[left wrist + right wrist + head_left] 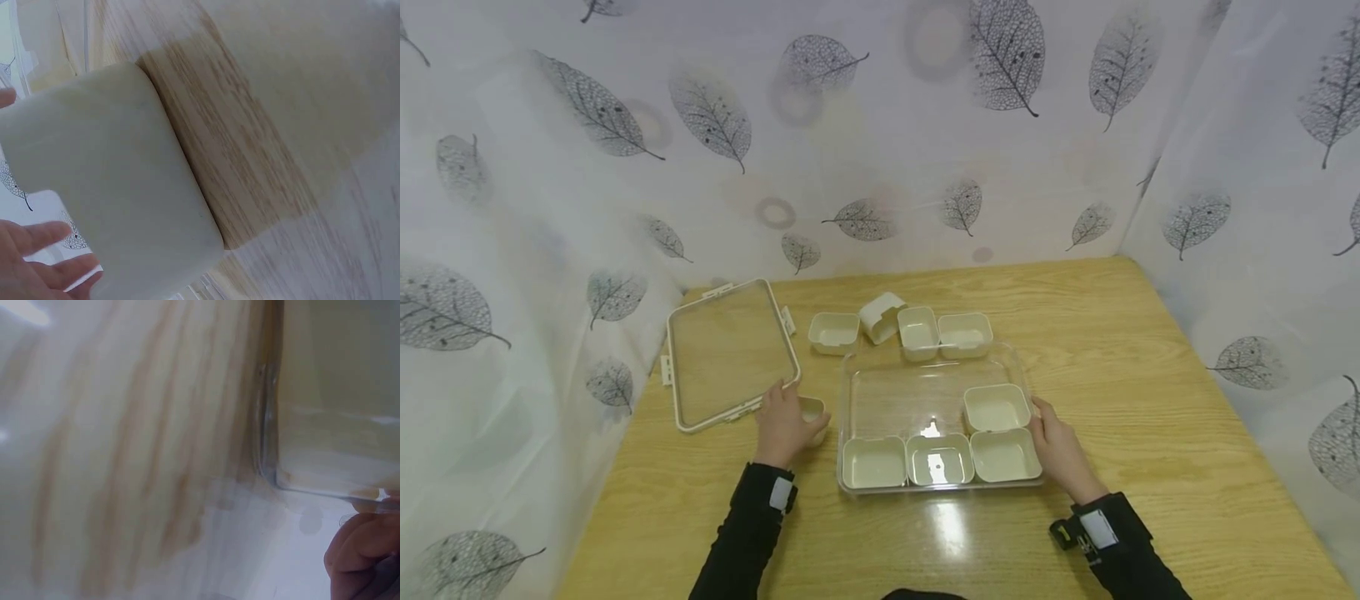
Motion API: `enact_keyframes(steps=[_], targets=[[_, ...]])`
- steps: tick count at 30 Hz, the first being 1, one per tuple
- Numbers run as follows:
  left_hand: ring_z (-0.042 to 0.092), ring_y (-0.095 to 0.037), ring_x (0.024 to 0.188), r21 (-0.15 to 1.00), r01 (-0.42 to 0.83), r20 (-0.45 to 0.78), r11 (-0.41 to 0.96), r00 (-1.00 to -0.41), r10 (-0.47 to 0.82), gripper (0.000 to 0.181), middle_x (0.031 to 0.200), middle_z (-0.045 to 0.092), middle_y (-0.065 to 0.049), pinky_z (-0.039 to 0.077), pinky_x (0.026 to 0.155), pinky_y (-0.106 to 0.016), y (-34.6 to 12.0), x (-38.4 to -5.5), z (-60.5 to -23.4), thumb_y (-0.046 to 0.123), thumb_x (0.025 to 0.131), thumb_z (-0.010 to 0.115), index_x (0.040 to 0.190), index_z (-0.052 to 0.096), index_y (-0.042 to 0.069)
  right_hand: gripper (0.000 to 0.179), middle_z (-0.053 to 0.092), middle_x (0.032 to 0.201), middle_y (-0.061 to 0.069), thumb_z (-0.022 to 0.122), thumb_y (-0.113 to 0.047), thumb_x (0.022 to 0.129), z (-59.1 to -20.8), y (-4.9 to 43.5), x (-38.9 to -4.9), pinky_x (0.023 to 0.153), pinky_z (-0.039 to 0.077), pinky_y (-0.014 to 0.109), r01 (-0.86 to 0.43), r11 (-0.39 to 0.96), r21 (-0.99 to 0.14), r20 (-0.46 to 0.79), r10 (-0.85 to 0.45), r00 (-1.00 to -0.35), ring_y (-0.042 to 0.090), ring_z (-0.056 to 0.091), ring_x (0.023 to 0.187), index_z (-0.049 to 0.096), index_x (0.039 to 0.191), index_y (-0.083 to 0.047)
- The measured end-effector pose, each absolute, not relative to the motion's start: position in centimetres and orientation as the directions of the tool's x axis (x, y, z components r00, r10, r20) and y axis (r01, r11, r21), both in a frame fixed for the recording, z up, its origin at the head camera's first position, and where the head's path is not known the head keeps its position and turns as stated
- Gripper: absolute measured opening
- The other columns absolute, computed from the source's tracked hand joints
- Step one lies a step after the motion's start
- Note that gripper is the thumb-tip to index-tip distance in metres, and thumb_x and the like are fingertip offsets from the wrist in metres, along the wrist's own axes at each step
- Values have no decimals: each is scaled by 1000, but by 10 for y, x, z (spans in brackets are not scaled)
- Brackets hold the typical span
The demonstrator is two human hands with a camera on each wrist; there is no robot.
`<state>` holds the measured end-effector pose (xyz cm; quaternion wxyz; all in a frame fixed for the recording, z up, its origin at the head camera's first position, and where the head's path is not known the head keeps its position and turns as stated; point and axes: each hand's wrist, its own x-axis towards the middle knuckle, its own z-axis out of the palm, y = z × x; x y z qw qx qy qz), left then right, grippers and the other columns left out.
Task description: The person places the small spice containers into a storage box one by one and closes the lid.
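Observation:
My left hand (782, 425) holds a small cream container (811, 408), thumb on one side and fingers on the other. In the left wrist view, that container's smooth wall (119, 175) fills much of the picture, with fingers at its notched edge. My right hand (1060, 446) grips the right side of a clear plastic box (895, 383); its curled fingers (362, 547) show by the box's corner in the right wrist view. Inside the box, cream containers (875, 462) line the near row, and another container (997, 407) sits behind the right one.
A clear lid with a cream frame (681, 367) lies left of the box. Behind the box stand more cream containers (835, 332), one tipped on its side (880, 315). Leaf-patterned sheeting (865, 150) encloses the wooden table (1120, 333) at the back and sides.

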<state>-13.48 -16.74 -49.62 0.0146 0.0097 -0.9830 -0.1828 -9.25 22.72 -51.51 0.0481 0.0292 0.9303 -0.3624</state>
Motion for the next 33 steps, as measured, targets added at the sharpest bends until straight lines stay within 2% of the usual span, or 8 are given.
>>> enact_keyframes(steps=[8, 17, 25, 28, 33], targets=[[38, -42, 105, 379, -33, 7, 925, -999, -39, 84, 116, 40, -32, 40, 82, -48, -168, -131, -493, 42, 66, 71, 121, 41, -13, 41, 53, 101, 32, 29, -10, 95, -516, 227, -92, 55, 46, 31, 83, 725, -684, -105, 14, -994, 24, 55, 73, 27, 130, 11], [38, -41, 102, 363, -65, -78, 929, -996, -39, 85, 114, 42, -31, 41, 76, -48, -168, -132, -487, 41, 63, 73, 128, 41, -5, 40, 52, 103, 34, 30, -9, 96, -514, 226, -91, 58, 48, 33, 74, 724, -686, -91, 15, -996, 27, 57, 78, 28, 129, 11], [37, -38, 96, 353, -48, -169, 934, -986, 13, 69, 106, 43, -27, 43, 68, -46, -169, -129, -476, 41, 64, 73, 112, 52, -5, 40, 52, 103, 34, 30, -10, 96, -512, 226, -91, 57, 46, 32, 89, 725, -683, -110, 19, -994, 26, 56, 76, 27, 129, 11], [37, -39, 94, 355, -47, -165, 934, -986, 13, 70, 106, 43, -27, 42, 70, -47, -167, -131, -467, 41, 65, 73, 112, 52, -6, 40, 53, 101, 33, 30, -10, 96, -511, 225, -91, 56, 45, 31, 93, 730, -678, -110, 24, -994, 24, 55, 74, 27, 129, 12], [39, -38, 90, 353, 3, -87, 935, -996, 36, 70, 103, 45, -26, 40, 69, -46, -159, -138, -445, 43, 64, 72, 111, 53, -5, 40, 54, 99, 31, 30, -10, 96, -511, 224, -92, 54, 44, 30, 100, 727, -679, -115, 29, -993, 23, 54, 72, 27, 130, 11]])
